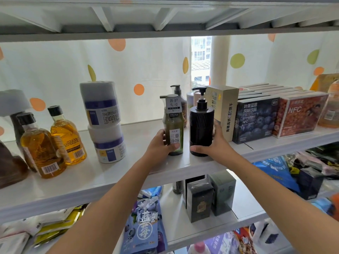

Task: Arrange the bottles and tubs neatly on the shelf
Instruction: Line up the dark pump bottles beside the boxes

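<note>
Left hand fingers curled round green bottle; right hand gripping black pump bottle (both upright), white shelf

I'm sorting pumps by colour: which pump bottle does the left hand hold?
The olive-green pump bottle with white labels; the black pump bottle sits in the right hand.

At left edge brown bottle cut off, rear pump bottle hidden behind green bottle

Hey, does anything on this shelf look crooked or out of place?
The two amber square bottles on the left face backwards, barcodes showing. The stacked white tubs with blue labels seem slightly offset, though lens distortion may exaggerate it.
</note>
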Demonstrator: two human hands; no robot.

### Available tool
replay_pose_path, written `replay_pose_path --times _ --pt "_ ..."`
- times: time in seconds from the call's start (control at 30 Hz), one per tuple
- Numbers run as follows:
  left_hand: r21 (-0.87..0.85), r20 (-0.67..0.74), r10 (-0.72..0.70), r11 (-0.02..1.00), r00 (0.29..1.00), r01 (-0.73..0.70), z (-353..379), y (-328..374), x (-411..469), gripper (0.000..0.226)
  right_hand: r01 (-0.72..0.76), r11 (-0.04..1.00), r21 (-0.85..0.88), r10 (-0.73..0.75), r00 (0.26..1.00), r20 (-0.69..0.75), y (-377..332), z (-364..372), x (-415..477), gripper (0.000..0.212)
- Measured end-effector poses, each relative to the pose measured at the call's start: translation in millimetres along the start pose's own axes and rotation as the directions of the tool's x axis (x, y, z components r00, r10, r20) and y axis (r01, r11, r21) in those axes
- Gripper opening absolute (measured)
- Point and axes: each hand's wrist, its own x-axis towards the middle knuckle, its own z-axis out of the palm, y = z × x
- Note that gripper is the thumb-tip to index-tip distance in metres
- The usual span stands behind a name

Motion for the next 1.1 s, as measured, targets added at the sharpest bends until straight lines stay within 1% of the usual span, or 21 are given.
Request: replay_pose_path --times 0.07,0.13,0.2,0.3,0.37,0.57,0.63,0.73,0.87,0.97,1.1 --pt "-0.016 -0.001 -0.006 1.0 1.0 0.006 0.7 -1.6 -0.6 0.044 -0.034 0.999 0.0 0.034 0.999 0.042 2.1 -5.2 1.7 0.106" --pt "-0.024 -0.001 -0.005 1.0 1.0 0.005 1.3 -2.6 -1.2 0.043 -0.051 0.999 0.013 0.051 0.999 0.012 3.4 -5.5 2.8 0.096" --pt "-0.025 0.0 -0.001 1.0 1.0 0.001 0.9 -2.8 -1.3 0.043 -0.051 0.999 0.008 0.051 0.999 -0.018 2.7 -3.5 2.6 0.092" --pt "-0.038 0.005 0.001 0.999 1.0 -0.001 0.8 -2.7 -2.3 0.044 -0.045 0.999 0.005 0.045 0.999 -0.017 0.2 -4.5 3.1 0.088" --pt "-0.028 0.004 0.005 1.0 1.0 -0.004 1.3 -4.3 -2.7 0.045 -0.033 0.999 -0.006 0.033 0.999 -0.029 -0.8 -5.9 4.8 0.087" --pt "0.003 -0.001 0.0 1.0 1.0 0.0 -0.3 -5.9 2.0 0.046 -0.014 0.999 -0.043 0.009 0.995 -0.102 1.2 6.2 14.6 0.092" --pt "0.025 -0.002 0.001 1.0 1.0 -0.001 -0.4 -5.9 3.9 0.045 -0.014 0.999 -0.044 0.011 0.996 -0.085 2.3 4.5 18.1 0.09" --pt "0.027 -0.003 0.004 1.0 1.0 -0.004 1.3 -4.5 5.0 0.045 -0.019 1.0 -0.01 0.019 1.0 -0.021 3.6 -5.0 20.2 0.084" --pt "0.02 0.003 0.003 1.0 1.0 -0.003 6.3 -3.6 7.4 0.045 -0.014 1.0 0.016 0.014 1.0 -0.009 8.6 -14.8 19.3 0.077" --pt "0.021 0.003 0.003 1.0 1.0 -0.003 9.8 -4.4 8.5 0.045 -0.008 1.0 0.014 0.008 1.0 0.012 11.9 -19.7 18.2 0.076" --pt "0.027 0.002 0.006 1.0 1.0 -0.006 11.9 -3.3 8.2 0.044 -0.012 1.0 0.01 0.012 1.0 0.019 16.4 -22.5 19.1 0.08"
